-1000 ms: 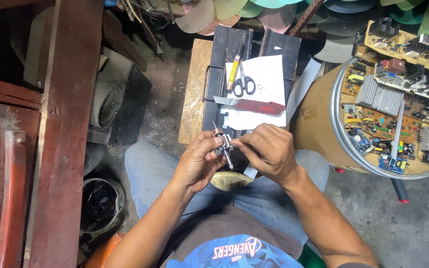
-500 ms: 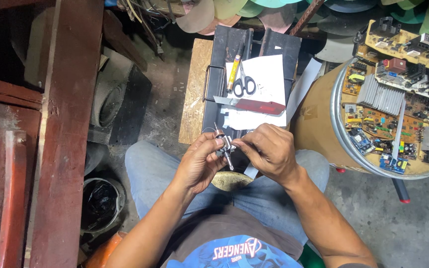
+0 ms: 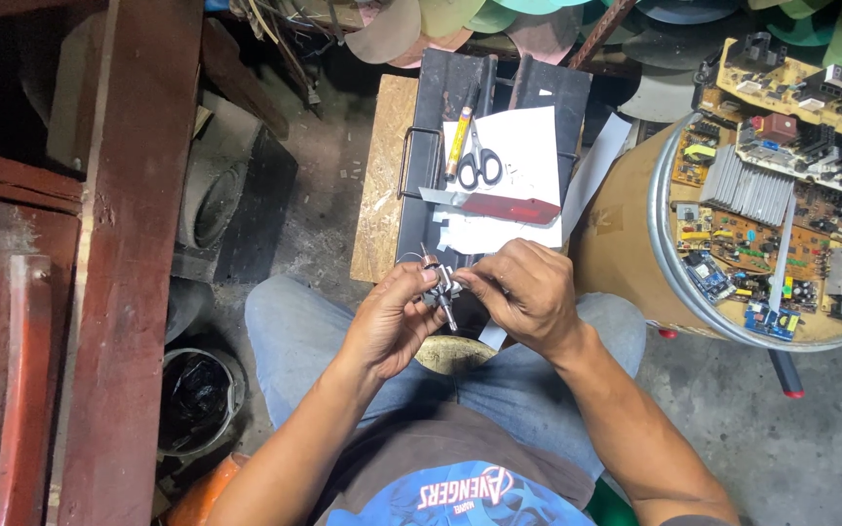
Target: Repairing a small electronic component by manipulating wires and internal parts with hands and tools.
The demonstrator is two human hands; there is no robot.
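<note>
My left hand (image 3: 390,321) and my right hand (image 3: 528,292) meet in front of me over my knees, both pinching a small metal part (image 3: 440,289) with a thin shaft and fine wires. The left hand grips it from the left, the right hand's fingertips press on it from the right. Just beyond the hands lies a black metal case (image 3: 548,93) with white paper (image 3: 528,146), black-handled scissors (image 3: 480,166), a yellow-handled tool (image 3: 458,143) and a red-handled knife (image 3: 499,206) on it.
A round drum (image 3: 635,244) heaped with circuit boards (image 3: 782,195) stands at my right. A wooden board (image 3: 382,175) lies under the case. Red wooden beams (image 3: 129,244) run down the left, with a black-lined bucket (image 3: 197,399) beside them.
Both hands stay on the small part; the fingers have shifted slightly around it. Nothing else has moved.
</note>
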